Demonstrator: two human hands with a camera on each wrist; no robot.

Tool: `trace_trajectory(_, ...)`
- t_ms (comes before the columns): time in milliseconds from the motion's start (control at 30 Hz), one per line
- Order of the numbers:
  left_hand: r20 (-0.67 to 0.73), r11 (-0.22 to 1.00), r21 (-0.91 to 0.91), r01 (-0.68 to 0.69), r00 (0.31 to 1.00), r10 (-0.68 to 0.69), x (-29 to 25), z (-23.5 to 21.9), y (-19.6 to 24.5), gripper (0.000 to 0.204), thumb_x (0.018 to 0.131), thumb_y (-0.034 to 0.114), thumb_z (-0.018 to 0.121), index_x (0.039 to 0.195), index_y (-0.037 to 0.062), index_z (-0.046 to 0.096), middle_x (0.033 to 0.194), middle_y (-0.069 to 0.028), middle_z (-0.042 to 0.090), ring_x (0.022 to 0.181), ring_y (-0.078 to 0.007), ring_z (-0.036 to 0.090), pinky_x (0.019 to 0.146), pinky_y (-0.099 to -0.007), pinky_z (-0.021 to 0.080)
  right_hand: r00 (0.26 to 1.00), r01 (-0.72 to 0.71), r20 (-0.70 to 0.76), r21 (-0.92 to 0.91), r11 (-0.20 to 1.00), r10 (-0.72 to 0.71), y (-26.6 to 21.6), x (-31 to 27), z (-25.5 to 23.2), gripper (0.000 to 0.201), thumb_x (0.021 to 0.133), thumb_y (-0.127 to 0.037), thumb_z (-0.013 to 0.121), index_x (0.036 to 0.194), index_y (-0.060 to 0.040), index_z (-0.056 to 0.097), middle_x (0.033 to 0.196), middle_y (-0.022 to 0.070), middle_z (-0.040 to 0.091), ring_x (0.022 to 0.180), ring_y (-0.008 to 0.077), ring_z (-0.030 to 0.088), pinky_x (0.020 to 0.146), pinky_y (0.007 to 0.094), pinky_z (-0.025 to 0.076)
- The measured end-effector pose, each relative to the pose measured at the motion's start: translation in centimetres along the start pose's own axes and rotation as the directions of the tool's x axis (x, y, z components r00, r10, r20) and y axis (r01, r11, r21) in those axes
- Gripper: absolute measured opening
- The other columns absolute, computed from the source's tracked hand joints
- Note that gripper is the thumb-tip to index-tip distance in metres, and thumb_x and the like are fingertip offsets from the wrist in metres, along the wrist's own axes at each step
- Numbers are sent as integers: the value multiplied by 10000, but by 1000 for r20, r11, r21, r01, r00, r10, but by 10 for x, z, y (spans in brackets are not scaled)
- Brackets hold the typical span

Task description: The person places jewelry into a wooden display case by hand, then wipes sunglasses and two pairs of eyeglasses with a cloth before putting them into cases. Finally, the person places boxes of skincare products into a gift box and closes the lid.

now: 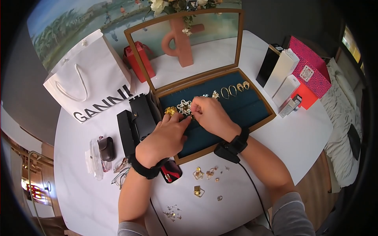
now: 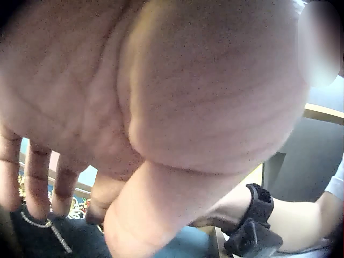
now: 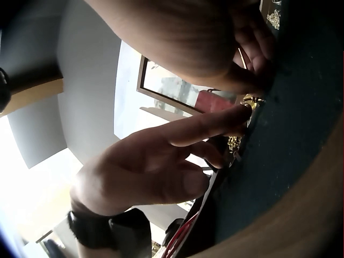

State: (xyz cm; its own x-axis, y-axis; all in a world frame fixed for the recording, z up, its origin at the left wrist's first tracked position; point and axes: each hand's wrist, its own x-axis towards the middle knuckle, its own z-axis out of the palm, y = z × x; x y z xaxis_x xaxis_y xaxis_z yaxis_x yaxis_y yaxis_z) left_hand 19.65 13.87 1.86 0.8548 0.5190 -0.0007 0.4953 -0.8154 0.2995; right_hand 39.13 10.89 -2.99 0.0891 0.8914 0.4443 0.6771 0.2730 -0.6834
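Observation:
An open jewelry box (image 1: 260, 118) with dark teal lining sits before me, its glass lid raised. My right hand (image 1: 212, 118) is over the lining, fingertips bent together; in the right wrist view a thin gold earring (image 3: 243, 58) shows between its fingers. My left hand (image 1: 163, 137) reaches over the box's left side with fingers extended. Its index fingertip touches a small gold piece (image 3: 251, 101) at the lining. A silver flower-shaped ornament (image 1: 184, 107) and a gold ornament (image 1: 170, 110) lie just beyond the hands. Farther right, a pair of hoop earrings (image 1: 228, 93) stands in the lining.
Loose earrings (image 1: 198, 173) and small studs (image 1: 172, 214) lie on the white table in front. Black cases (image 1: 142, 118), glasses (image 1: 120, 177) and a white paper bag (image 1: 90, 78) stand left. Several cosmetic boxes (image 1: 281, 70) stand right. A pink vase (image 1: 181, 47) is behind the lid.

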Motion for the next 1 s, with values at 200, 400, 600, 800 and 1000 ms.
trace_trajectory(200,-277,921,-365,140,928,-251,17,-17,5,205,858,46,701,1029,-55,650,918,-178,711,786,-289,691,749,-368,535,991,-134,64,532,836,118,-14,6,1,49,865,36,672,886,34,628,833,117,705,767,157,707,683,272,536)
trace_trajectory(400,-382,920,-370,131,881,-280,21,-13,0,150,836,51,714,954,-31,669,795,-145,718,697,-263,702,665,-342,536,992,-128,69,573,810,108,-20,7,0,54,871,58,645,920,44,665,843,113,700,760,149,693,692,271,539)
trace_trajectory(600,-349,962,-212,170,907,-237,21,-9,-6,134,817,53,696,936,-5,674,782,-158,708,701,-313,698,669,-365,541,998,-50,57,404,913,30,-10,4,3,80,856,44,660,914,33,713,893,135,697,789,203,696,708,293,541)
trace_trajectory(800,-297,968,-192,160,931,-213,19,-5,-7,169,810,44,705,970,-2,680,862,-169,704,802,-328,700,725,-390,540,996,-82,52,322,943,69,4,3,12,73,831,38,668,893,25,704,882,159,699,779,264,692,694,340,539)
trace_trajectory(1000,-197,989,-121,86,974,-109,10,-6,-3,284,822,37,688,1103,2,690,1041,-183,670,951,-338,668,841,-398,526,997,-70,-14,251,965,76,2,3,8,60,797,32,672,847,15,700,846,180,699,776,318,689,693,379,545)
